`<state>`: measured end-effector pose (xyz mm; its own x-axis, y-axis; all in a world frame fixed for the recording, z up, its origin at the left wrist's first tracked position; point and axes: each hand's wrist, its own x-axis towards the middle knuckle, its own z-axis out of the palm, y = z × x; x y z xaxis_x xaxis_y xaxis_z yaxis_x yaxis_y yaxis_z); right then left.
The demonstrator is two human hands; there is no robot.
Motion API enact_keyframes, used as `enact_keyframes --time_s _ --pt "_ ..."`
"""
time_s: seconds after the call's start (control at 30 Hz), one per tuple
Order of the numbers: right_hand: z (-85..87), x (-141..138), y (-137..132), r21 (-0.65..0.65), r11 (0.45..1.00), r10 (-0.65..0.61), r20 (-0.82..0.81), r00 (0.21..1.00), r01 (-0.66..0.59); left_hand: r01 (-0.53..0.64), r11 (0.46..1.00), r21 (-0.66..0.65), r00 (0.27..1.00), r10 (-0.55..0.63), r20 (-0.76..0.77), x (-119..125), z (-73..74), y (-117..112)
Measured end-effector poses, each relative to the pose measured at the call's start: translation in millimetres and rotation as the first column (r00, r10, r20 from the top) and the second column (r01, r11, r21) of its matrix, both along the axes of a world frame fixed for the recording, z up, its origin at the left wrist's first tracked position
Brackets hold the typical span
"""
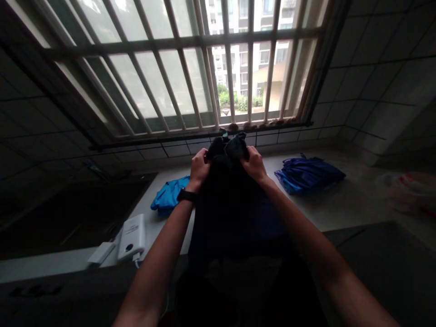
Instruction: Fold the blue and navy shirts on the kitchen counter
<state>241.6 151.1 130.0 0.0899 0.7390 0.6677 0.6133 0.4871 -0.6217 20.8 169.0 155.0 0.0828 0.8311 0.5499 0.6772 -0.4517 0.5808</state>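
Both my hands hold up a dark garment (231,200) in front of me, over the light countertop (340,204). My left hand (198,169), with a black watch on its wrist, is closed on the garment's upper left edge. My right hand (254,164) is closed on its upper right edge. The cloth bunches between my fists and hangs down toward me, hiding the counter beneath it.
A light blue cloth (168,196) lies on the counter to the left, and a folded dark blue cloth (306,173) to the right. A white power bank (132,237) with a cable sits near the front edge. A dark sink (68,218) lies left; a barred window (204,68) stands behind.
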Motion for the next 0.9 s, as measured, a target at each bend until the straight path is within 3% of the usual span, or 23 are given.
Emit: enact_keyframes --time_s 0.03,0.1,0.17,0.23,0.3,0.37,0.43,0.57,0.77,0.9 --pt "0.6 1.3 -17.5 0.05 0.998 0.039 0.008 0.999 -0.039 0.056 0.998 0.029 0.997 -0.057 0.058 -5.7 0.2 -14.7" --pt "-14.9 7.7 -63.8 0.063 0.992 0.103 0.047 0.994 -0.106 0.122 0.992 0.024 0.986 -0.124 0.115 -18.9 -16.7 -55.0" --pt "-49.2 16.9 -112.2 -0.013 0.986 0.167 0.084 0.982 -0.167 0.167 0.986 -0.029 0.979 -0.163 0.121 -32.3 -53.5 -98.0" --pt "-90.3 25.4 -148.1 -0.183 0.963 0.22 0.119 0.968 -0.197 0.228 0.959 -0.17 0.972 -0.214 0.097 -43.0 -98.0 -130.6" --pt "-124.3 30.7 -165.7 -0.294 0.941 0.221 0.153 0.963 -0.17 0.244 0.932 -0.267 0.97 -0.238 0.056 -49.3 -135.5 -147.8" --pt "-143.7 32.3 -169.4 -0.339 0.93 0.205 0.169 0.964 -0.139 0.242 0.92 -0.308 0.97 -0.239 0.046 -51.6 -156.6 -152.8" --pt "-149.5 31.3 -167.2 -0.342 0.932 0.19 0.171 0.967 -0.123 0.236 0.916 -0.325 0.972 -0.228 0.064 -51.8 -161.7 -152.6" --pt "-144.6 27.8 -167.4 -0.323 0.941 0.161 0.161 0.974 -0.102 0.221 0.909 -0.353 0.975 -0.196 0.104 -51.0 -151.7 -153.1" --pt "-145.5 29.1 -171.4 -0.276 0.961 0.004 0.131 0.991 0.032 0.136 0.953 -0.271 0.989 -0.114 0.094 -52.3 -152.8 -151.7" --pt "-147.6 31.5 -170.8 -0.304 0.951 0.015 0.2 0.98 0.048 0.129 0.955 -0.265 0.991 -0.118 0.056 -51.8 -153.7 -149.3"
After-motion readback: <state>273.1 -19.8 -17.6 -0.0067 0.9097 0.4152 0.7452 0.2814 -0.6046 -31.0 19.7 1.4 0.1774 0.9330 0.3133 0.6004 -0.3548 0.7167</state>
